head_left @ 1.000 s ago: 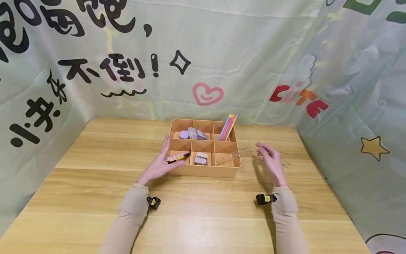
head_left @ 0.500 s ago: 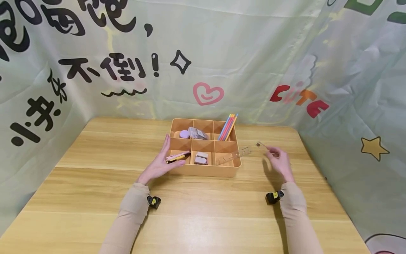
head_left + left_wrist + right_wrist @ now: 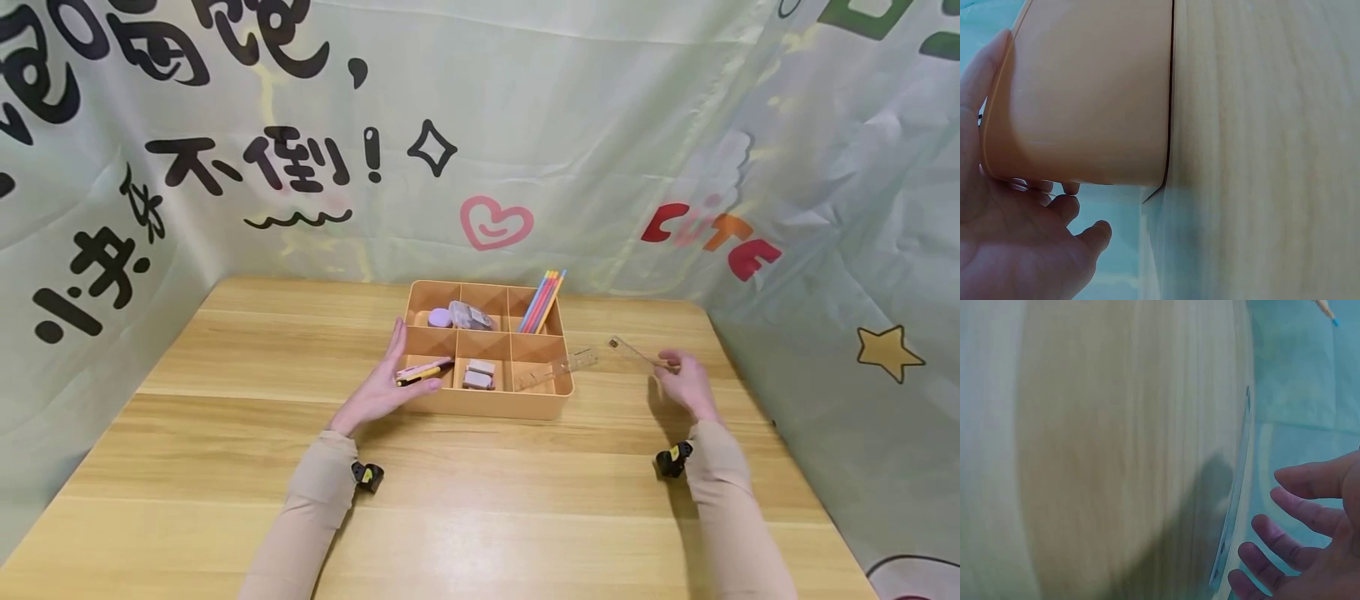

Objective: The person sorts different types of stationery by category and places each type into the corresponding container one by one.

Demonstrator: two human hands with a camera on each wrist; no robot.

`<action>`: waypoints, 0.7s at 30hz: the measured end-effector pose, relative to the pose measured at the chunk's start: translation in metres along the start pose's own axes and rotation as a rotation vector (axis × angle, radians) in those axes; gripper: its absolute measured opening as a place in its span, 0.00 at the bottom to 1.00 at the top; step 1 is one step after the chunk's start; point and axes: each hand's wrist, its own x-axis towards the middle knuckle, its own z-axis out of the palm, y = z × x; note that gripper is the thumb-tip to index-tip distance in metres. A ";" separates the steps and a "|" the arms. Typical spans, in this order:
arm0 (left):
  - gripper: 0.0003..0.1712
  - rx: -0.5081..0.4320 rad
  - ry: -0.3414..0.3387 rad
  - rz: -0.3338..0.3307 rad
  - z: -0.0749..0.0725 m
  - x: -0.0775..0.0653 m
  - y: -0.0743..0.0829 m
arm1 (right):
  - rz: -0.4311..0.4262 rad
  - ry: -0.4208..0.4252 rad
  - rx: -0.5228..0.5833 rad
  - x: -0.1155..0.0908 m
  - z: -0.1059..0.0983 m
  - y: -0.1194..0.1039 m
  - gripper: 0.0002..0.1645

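Note:
My left hand (image 3: 378,387) rests against the front left corner of a tan compartment organizer (image 3: 487,406), thumb along the front rim and fingers by the side. In the left wrist view, the thumb lies at the organizer's (image 3: 1091,94) edge. A pink pen and a yellow-and-black pen (image 3: 423,372) lie in the nearest compartment, jutting over its rim. My right hand (image 3: 688,385) hovers at the near end of a clear ruler (image 3: 633,349) on the table. The right wrist view shows its fingers (image 3: 1279,540) spread beside the ruler (image 3: 1232,500), apparently apart from it.
Another clear ruler (image 3: 573,361) leans out of the front right compartment. Colored pencils (image 3: 540,304) stand behind it. Two pale erasers or small blocks (image 3: 479,375), a purple round item (image 3: 439,317) and a clear case (image 3: 470,317) fill other compartments. A printed curtain (image 3: 585,150) surrounds the wooden table (image 3: 480,517).
My right hand has moved right and slightly nearer along the ruler, uncovering more of its far end. My left hand and the organizer stay in place.

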 end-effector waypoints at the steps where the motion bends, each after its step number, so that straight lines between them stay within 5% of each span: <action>1: 0.69 0.001 -0.001 -0.001 0.000 0.000 0.000 | 0.011 -0.001 -0.014 0.000 -0.002 0.002 0.28; 11: 0.70 0.002 0.006 0.000 0.000 0.000 -0.002 | 0.122 -0.068 -0.194 0.001 -0.019 0.017 0.32; 21: 0.70 -0.011 0.005 0.001 0.000 -0.002 0.003 | 0.111 -0.159 -0.082 0.003 -0.032 0.032 0.33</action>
